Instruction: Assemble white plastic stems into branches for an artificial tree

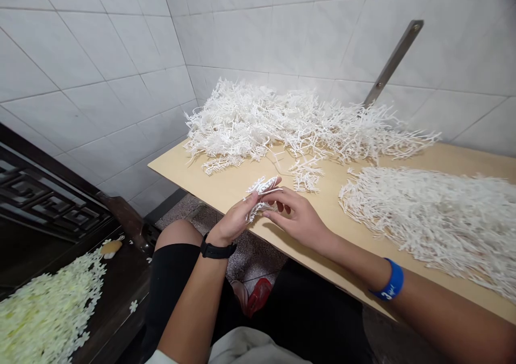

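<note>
My left hand is closed around a small bunch of white branching plastic sprigs, just over the front edge of the table. The sprigs' thin forked tips stick out above and below the thumb. My right hand meets the bunch from the right, its fingers curled and its thumb and fingertips at the stem ends. Whether it pinches a single sprig is hard to make out. Behind the hands, a small loose clump of the same sprigs lies on the tan tabletop.
A large tangled heap of white sprigs lies at the back against the tiled wall. Flatter, aligned sprigs cover the right side. A metal bracket rises behind the table. Pale yellow-green flower pieces are piled on dark wood at lower left.
</note>
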Motion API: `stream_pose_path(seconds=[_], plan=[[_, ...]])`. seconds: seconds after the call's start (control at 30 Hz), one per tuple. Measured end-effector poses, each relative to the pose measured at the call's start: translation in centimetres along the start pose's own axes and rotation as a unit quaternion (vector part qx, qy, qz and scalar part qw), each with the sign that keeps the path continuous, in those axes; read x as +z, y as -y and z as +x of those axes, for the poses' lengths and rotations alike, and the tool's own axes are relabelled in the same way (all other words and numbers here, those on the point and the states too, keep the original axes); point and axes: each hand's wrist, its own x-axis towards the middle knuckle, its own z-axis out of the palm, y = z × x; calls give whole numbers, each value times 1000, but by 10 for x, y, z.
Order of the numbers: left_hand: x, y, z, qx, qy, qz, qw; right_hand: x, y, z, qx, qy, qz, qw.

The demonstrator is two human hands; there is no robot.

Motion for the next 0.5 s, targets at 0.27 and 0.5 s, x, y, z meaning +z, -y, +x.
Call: stream_pose_path(seconds=[0.27,0.5], plan=[[2,-2,1,-18,7,-15,1000,2,1,2,60,72,119,988],[7,-6,2,-18,33,29,999,8,2,3,111,186,192,957]])
